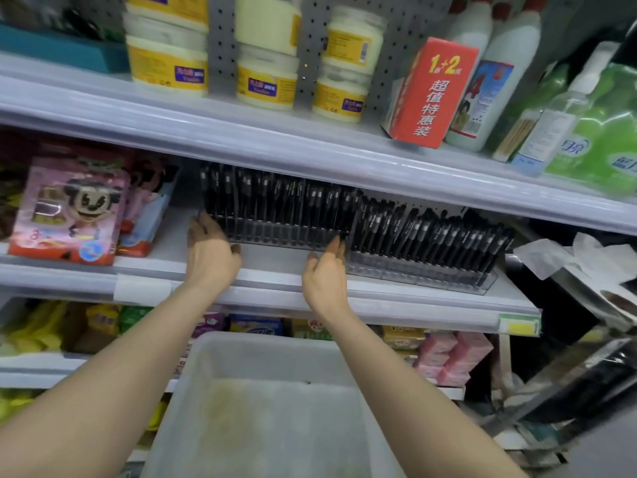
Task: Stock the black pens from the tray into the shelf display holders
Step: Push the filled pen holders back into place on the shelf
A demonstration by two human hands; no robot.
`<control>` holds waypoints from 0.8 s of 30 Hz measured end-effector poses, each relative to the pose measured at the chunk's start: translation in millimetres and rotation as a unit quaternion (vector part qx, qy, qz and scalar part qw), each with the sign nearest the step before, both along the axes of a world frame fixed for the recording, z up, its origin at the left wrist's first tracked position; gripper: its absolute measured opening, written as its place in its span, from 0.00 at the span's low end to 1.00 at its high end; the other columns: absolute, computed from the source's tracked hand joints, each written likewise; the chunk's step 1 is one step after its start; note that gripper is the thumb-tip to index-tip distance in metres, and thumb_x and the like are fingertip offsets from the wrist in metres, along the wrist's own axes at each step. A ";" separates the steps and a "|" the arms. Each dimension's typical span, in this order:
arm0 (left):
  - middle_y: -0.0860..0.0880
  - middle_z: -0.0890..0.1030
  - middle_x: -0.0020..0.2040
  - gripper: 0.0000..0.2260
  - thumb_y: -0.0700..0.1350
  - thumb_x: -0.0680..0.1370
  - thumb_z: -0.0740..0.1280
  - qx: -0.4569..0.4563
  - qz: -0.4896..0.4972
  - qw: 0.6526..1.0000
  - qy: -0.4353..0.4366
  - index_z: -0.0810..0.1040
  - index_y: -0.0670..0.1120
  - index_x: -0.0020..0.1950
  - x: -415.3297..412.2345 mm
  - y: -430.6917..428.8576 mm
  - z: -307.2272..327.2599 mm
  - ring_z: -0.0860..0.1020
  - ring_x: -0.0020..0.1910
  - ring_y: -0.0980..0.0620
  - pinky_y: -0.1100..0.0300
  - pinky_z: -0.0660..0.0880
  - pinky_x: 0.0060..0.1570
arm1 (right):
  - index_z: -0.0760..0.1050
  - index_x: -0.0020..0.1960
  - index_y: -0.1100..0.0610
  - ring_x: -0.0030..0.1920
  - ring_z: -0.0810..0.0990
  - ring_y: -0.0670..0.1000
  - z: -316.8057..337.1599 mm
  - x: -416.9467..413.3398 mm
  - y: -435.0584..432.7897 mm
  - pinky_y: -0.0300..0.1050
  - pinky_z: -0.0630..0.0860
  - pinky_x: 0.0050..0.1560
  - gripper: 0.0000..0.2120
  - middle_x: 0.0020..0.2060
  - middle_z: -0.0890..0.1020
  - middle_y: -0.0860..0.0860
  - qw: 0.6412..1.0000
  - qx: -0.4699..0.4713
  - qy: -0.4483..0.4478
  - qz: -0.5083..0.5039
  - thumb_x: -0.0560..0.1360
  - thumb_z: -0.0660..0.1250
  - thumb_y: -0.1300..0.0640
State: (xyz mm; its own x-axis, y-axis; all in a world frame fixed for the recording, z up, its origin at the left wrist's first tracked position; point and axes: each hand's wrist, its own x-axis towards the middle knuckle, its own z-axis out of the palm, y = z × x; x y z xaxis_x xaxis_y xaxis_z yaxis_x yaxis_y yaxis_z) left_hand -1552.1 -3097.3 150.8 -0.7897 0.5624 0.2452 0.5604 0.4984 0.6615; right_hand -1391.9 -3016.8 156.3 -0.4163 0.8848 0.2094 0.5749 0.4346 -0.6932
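Two clear display holders stand side by side on the middle shelf (275, 267), both filled with upright black pens. My left hand (210, 250) grips the left end of the left pen holder (275, 232), fingers round its end and thumb at its front. My right hand (325, 270) touches the front right corner of that holder with straight fingertips, thumb held apart. The right pen holder (424, 270) stands further forward and slightly askew, with its pens (431, 232) leaning. The white tray (275, 353) below my arms shows a bare, stained bottom with no pens in it.
Pink toy packs (69, 208) stand left of the holders. On the shelf above stand cream jars (265, 77), a red box (431, 94) and bottles. Crumpled white paper (565, 257) lies at the right. The lower shelf holds snack packets.
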 end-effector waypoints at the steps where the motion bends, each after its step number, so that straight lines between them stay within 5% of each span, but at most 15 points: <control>1: 0.33 0.49 0.78 0.38 0.44 0.79 0.67 -0.005 0.000 1.000 -0.002 0.46 0.34 0.78 -1.5 2.0 -0.4 0.54 0.76 0.35 0.50 0.55 0.74 | 0.42 0.78 0.66 0.79 0.47 0.59 0.7 -0.1 3.0 0.53 0.52 0.77 0.29 0.79 0.47 0.62 1.000 -0.008 -0.002 -0.002 0.84 0.52 0.59; 8: 0.32 0.53 0.77 0.39 0.43 0.78 0.68 -0.007 0.013 1.000 -0.016 0.45 0.30 0.76 -10.7 10.8 2.4 0.59 0.74 0.36 0.53 0.57 0.72 | 0.38 0.78 0.65 0.79 0.43 0.57 6.3 0.0 17.4 0.49 0.46 0.78 0.32 0.79 0.44 0.60 0.999 -0.042 -0.020 -0.015 0.83 0.54 0.59; 14: 0.35 0.51 0.78 0.40 0.43 0.78 0.67 -0.033 0.024 0.998 -0.046 0.43 0.33 0.77 -17.9 16.6 6.6 0.61 0.74 0.37 0.52 0.60 0.72 | 0.41 0.79 0.65 0.78 0.52 0.59 11.3 -2.8 27.3 0.51 0.55 0.77 0.34 0.79 0.49 0.60 0.997 -0.065 0.001 -0.037 0.81 0.58 0.61; 24: 0.32 0.58 0.74 0.33 0.38 0.80 0.62 -0.049 0.053 0.997 -0.033 0.46 0.34 0.78 -32.9 23.1 11.4 0.62 0.71 0.36 0.52 0.60 0.69 | 0.41 0.79 0.62 0.78 0.52 0.59 12.0 -10.1 29.1 0.48 0.56 0.76 0.36 0.79 0.47 0.59 0.997 -0.068 -0.014 -0.040 0.80 0.60 0.62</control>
